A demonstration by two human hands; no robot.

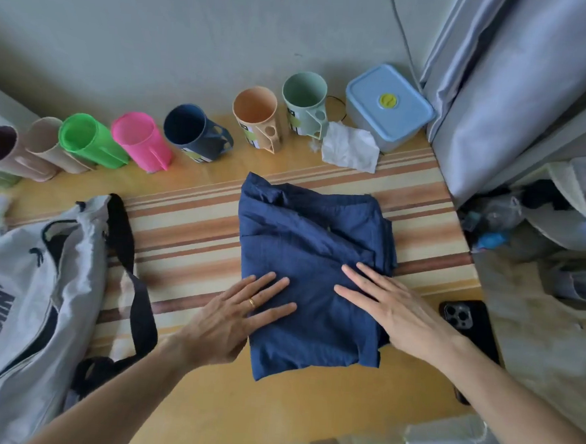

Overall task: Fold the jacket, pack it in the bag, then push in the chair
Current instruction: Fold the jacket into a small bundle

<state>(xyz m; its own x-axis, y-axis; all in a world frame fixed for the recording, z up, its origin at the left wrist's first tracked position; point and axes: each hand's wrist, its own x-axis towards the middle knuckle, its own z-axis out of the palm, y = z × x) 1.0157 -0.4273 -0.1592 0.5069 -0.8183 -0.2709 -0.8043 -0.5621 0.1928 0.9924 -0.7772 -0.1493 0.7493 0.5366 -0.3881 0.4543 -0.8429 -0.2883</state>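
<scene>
A navy blue jacket [304,243] lies folded into a rough rectangle in the middle of the striped table [188,236]. My left hand [237,318] rests flat on its near left part, fingers spread, a ring on one finger. My right hand [392,307] lies flat on its near right part, fingers apart. Neither hand grips the cloth. A grey sports bag [23,291] with a dark strap [128,263] sits at the left of the table, its zip partly open. No chair is clearly in view.
A row of coloured cups [142,140] lines the far edge by the wall. A blue lidded box [388,104] and crumpled tissue [349,146] stand at the back right. A black phone [467,318] lies right of the jacket. A curtain [519,81] and clutter are beyond the right edge.
</scene>
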